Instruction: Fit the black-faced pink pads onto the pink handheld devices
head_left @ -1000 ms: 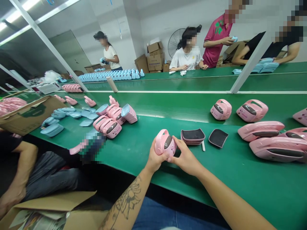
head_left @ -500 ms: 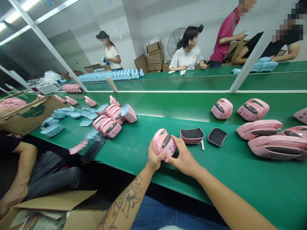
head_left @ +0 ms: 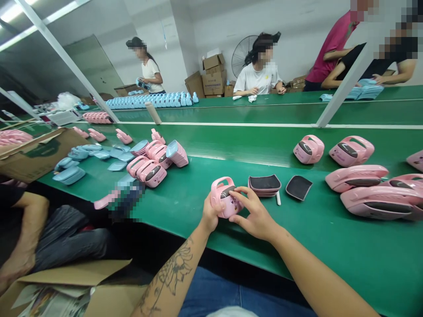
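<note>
As left hand (head_left: 210, 216) cups pink case (head_left: 222, 197), right hand (head_left: 256, 215) clasps its front, fingers spread

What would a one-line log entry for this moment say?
left hand: holds pink case | right hand: grips it too | beside: dark panel stack | surface: green table

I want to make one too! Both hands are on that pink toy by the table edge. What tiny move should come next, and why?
Probably the right hand should press firmly along the dark panel to seat it flush. The left hand grips the pink shell from the side, steadying it, and the right fingers lie across that panel.
</note>
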The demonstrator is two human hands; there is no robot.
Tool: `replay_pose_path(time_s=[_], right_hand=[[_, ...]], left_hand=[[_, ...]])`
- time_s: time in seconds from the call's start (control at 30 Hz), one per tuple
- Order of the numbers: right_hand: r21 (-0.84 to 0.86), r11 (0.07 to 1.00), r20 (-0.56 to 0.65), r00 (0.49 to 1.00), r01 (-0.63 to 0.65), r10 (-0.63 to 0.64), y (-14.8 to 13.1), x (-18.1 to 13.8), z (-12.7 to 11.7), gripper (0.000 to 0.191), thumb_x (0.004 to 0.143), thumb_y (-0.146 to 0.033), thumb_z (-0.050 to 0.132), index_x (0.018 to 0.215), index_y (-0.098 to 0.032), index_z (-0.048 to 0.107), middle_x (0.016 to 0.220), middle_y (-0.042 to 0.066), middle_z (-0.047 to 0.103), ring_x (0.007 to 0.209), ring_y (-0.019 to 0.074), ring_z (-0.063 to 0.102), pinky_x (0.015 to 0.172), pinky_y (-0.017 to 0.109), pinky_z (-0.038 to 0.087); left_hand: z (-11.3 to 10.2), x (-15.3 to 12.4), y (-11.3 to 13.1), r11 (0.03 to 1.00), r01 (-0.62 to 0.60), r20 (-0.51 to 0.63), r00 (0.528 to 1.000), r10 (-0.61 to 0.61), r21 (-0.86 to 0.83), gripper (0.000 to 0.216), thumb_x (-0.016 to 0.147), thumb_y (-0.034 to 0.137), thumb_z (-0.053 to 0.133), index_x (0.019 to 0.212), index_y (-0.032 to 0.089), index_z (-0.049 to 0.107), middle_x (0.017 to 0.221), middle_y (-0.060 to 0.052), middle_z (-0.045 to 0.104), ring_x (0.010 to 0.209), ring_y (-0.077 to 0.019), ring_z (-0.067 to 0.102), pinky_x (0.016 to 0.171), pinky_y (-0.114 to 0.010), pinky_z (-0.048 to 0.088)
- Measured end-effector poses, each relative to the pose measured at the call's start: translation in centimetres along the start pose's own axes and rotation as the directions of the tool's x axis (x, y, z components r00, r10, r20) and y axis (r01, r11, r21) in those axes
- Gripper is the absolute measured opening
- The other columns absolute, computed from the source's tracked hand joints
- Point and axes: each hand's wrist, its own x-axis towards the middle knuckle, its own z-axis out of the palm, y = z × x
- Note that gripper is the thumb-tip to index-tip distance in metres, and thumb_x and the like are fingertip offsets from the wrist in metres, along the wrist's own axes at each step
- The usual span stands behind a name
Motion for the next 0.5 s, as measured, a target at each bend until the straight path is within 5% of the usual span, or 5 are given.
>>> replay_pose_path(time_s=[0.5], right_hand=[[-0.130,0.987,-0.081,0.991,0.099,-0.110,-0.31,-0.13,0.29,0.056,0.086,-0.047,0.082,0.132,-0.027,0.057,0.124,0.014,0.056,0.114,0.0345,0.060,0.098,0.055,0.054]], left_hand=[[0.79,-0.28,0.35,1.000,0.008,-0.009,1.000,-0.008,0.004,0.079,0.070,0.042,0.086,0.140,0.016,0.060,0.128,-0.015,0.075,0.111,-0.0342,0.072,0.095,-0.046,0.056]])
